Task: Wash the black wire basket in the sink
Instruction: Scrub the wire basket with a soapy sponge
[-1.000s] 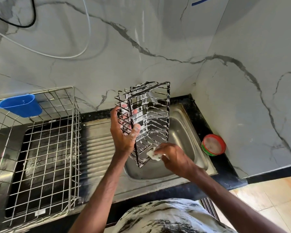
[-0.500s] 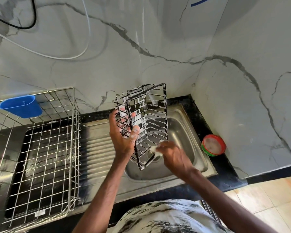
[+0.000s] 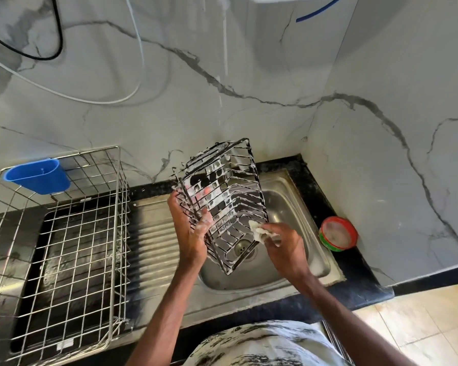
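Left hand (image 3: 188, 231) grip clenched on soapy black wire basket (image 3: 222, 204) over sink (image 3: 296, 207); right hand (image 3: 283, 247) clutching white scrubber (image 3: 255, 228).

A blue plastic cup (image 3: 39, 175) hangs on a steel wire rack (image 3: 64, 257); a red-rimmed tub (image 3: 338, 233) sits right.

The left hand (image 3: 189, 228) covers part of the near left side of the black wire basket (image 3: 222, 204), and foam hides some wires. The basket hides part of the sink (image 3: 288, 276) drain. The steel drying rack (image 3: 64, 260) is cut off by the left edge. The right hand (image 3: 283, 247) hides most of the white scrub pad (image 3: 257, 228); what it is made of is unclear.
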Action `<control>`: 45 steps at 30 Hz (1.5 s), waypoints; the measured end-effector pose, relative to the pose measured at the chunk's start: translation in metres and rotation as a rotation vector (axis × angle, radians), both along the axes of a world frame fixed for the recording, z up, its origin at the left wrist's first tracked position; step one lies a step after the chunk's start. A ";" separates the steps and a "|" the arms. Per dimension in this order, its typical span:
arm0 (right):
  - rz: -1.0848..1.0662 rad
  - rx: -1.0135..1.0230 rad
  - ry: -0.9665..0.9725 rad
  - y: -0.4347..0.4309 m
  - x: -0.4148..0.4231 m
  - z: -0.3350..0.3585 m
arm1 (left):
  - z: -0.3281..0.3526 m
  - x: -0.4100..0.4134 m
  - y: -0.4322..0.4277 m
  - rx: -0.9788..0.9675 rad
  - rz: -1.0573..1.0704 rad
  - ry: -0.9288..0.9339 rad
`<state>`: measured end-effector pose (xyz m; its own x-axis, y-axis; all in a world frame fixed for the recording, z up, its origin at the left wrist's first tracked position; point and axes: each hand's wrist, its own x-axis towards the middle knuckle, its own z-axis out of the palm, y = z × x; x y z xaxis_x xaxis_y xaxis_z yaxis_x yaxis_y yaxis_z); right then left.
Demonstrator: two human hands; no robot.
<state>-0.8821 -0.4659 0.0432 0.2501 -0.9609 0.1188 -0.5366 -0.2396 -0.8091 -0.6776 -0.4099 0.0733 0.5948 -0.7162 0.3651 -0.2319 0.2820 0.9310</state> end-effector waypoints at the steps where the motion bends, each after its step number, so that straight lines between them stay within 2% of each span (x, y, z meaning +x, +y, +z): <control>1: -0.039 0.111 -0.039 0.001 -0.001 -0.003 | -0.004 0.001 0.002 -0.010 -0.021 0.016; 3: -0.038 0.311 -0.186 0.004 0.000 -0.009 | -0.008 0.001 0.006 0.003 -0.070 0.071; 6: 0.124 0.610 -0.587 0.009 0.003 -0.012 | -0.018 -0.005 0.012 0.079 -0.094 0.139; 8: 0.200 0.735 -0.660 0.013 0.004 -0.013 | -0.022 -0.007 0.018 0.105 -0.122 0.193; 12: 0.081 0.700 -0.544 0.004 0.014 -0.005 | -0.002 -0.005 0.024 0.152 -0.258 0.255; 16: 0.021 0.559 -0.466 -0.010 0.013 0.009 | 0.018 0.004 0.037 0.228 -0.306 0.304; 18: -0.002 0.462 -0.423 -0.019 0.010 0.018 | 0.018 0.016 0.051 0.282 -0.401 0.453; 20: -0.013 0.389 -0.372 -0.031 0.007 0.024 | 0.009 0.032 0.058 0.343 -0.506 0.521; 23: -0.016 0.332 -0.301 -0.048 0.002 0.032 | 0.007 0.047 0.058 0.170 -0.665 0.675; 27: -0.039 0.245 -0.207 -0.063 0.002 0.049 | 0.016 0.049 0.061 0.219 -0.662 0.962; 32: 0.018 0.114 -0.079 -0.067 0.003 0.058 | 0.007 0.048 0.059 0.355 -0.487 1.109; 39: 0.169 -0.029 -0.057 -0.077 0.001 0.063 | 0.013 0.077 0.053 0.571 -0.446 1.041; 41: 0.237 -0.068 -0.026 -0.081 0.001 0.064 | 0.027 0.075 0.050 0.638 -0.452 0.889; 45: 0.393 -0.104 -0.004 -0.085 0.013 0.072 | 0.053 0.064 0.040 0.915 -0.482 0.486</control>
